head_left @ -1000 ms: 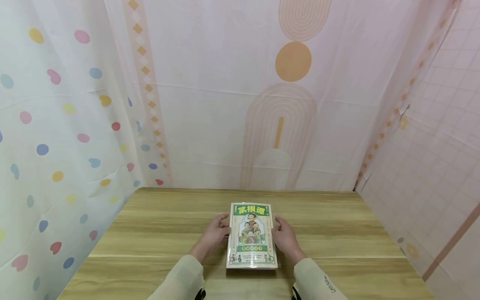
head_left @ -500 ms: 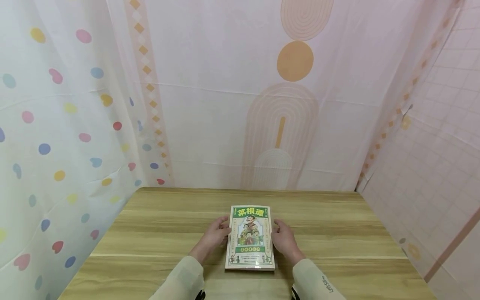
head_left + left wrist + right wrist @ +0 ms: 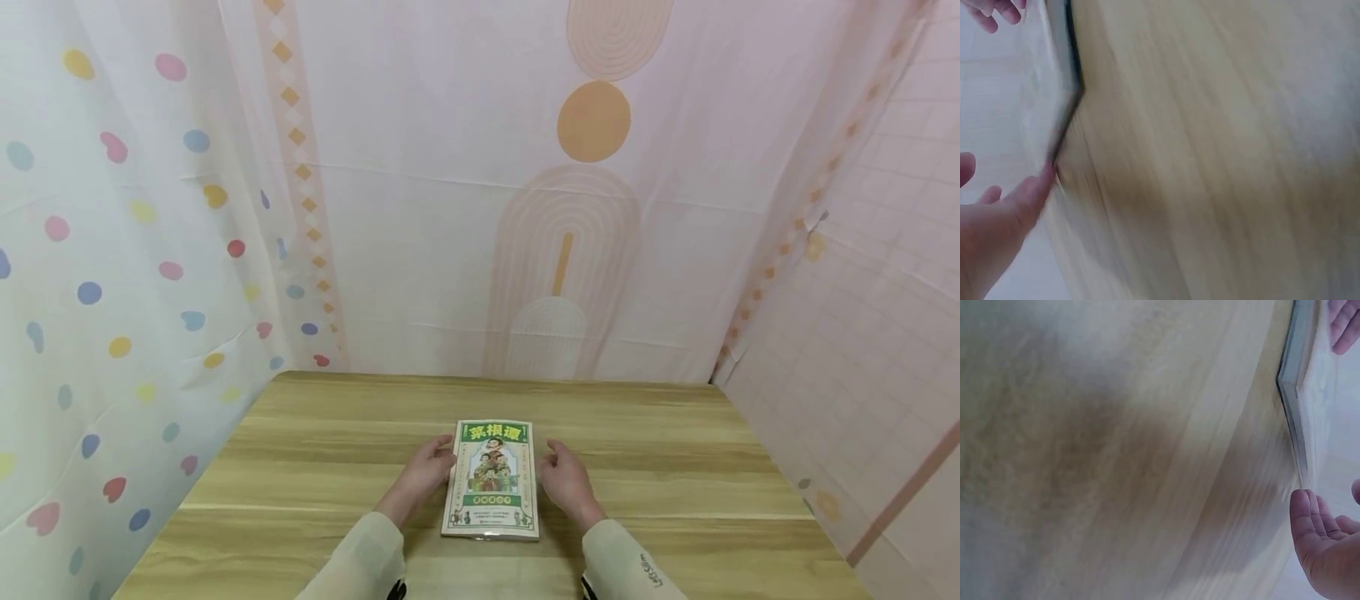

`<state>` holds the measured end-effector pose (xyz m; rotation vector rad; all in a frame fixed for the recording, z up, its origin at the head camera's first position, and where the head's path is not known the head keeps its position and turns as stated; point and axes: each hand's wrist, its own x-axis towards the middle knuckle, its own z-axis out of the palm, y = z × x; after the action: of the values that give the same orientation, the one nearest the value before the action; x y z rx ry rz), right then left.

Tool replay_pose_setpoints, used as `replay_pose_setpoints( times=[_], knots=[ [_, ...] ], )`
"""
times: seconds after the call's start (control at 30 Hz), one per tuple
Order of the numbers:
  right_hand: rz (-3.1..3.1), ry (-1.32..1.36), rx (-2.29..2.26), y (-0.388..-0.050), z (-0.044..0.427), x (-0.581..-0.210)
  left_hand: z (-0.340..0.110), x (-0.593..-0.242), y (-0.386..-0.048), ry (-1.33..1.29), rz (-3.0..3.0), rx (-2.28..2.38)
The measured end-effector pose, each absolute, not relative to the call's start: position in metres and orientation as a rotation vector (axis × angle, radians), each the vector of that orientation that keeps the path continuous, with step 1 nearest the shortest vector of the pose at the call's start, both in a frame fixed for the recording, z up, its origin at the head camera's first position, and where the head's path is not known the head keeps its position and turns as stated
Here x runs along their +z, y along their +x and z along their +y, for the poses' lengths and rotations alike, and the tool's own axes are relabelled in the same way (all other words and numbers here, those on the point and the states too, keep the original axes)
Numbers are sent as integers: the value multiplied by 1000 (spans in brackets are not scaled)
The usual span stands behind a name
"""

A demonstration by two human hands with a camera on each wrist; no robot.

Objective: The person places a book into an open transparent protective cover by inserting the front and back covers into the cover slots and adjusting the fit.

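Note:
A green and cream book (image 3: 491, 482) with a cartoon group on its cover lies flat on the wooden table (image 3: 360, 400), between the two hands. At its left edge is my left hand (image 3: 422, 477), fingers loosely bent; in the left wrist view a fingertip of the left hand (image 3: 1007, 215) meets the book's edge (image 3: 1063, 119). My right hand (image 3: 567, 481) stands beside the right edge, with a slim gap in the head view. Its fingers are extended close to the book (image 3: 1294, 403) in the right wrist view, where contact is hard to judge.
A white curtain with a pale arch pattern (image 3: 450, 250) hangs behind the table. To the left is a dotted curtain (image 3: 150, 333), and on the right a pale gridded one (image 3: 847, 350).
The book has come down slightly and shifted left, nearer me. A gap has opened between it and my right hand, while both hands have stayed nearly in place.

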<state>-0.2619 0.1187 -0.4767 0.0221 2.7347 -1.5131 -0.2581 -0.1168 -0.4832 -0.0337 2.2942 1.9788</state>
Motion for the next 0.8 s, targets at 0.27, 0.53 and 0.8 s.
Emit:
replay_pose_setpoints(
  times=[0.27, 0.53, 0.8],
  knots=[
    [2724, -17, -1533, -265, 117, -475, -121, -479, -258, -81, 2439, 1883],
    [2792, -36, -1446, -266, 126, -475, -121, -478, -250, -53, 2585, 1681],
    [3049, -278, -1091, -267, 135, -472, -131, -466, -249, 141, 2901, 1288]
  ],
)
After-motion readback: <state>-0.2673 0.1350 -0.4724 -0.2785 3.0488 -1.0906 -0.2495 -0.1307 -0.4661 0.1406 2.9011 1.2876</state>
